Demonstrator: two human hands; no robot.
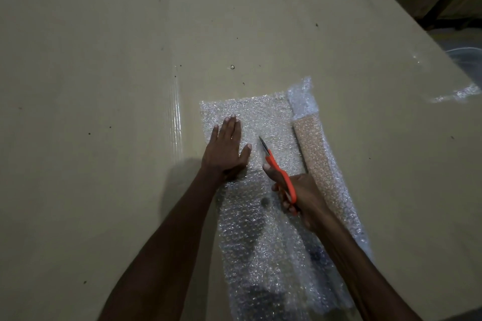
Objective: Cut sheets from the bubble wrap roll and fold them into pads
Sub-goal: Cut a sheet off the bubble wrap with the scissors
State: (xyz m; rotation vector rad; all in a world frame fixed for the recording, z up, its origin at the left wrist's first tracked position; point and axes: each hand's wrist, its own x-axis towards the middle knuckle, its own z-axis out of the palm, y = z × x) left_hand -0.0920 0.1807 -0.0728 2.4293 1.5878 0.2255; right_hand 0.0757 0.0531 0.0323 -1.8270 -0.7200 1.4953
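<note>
Head view: my right hand grips the orange scissors, fingers curled through the handles, blades pointing away over the unrolled bubble wrap. My left hand lies flat on the sheet, fingers straight, pressing it down just left of the blades. The roll lies along the sheet's right edge, touching it. All rests on cardboard.

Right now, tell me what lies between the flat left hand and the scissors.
Head view: only bubble wrap sheet between left hand and scissors.
</note>
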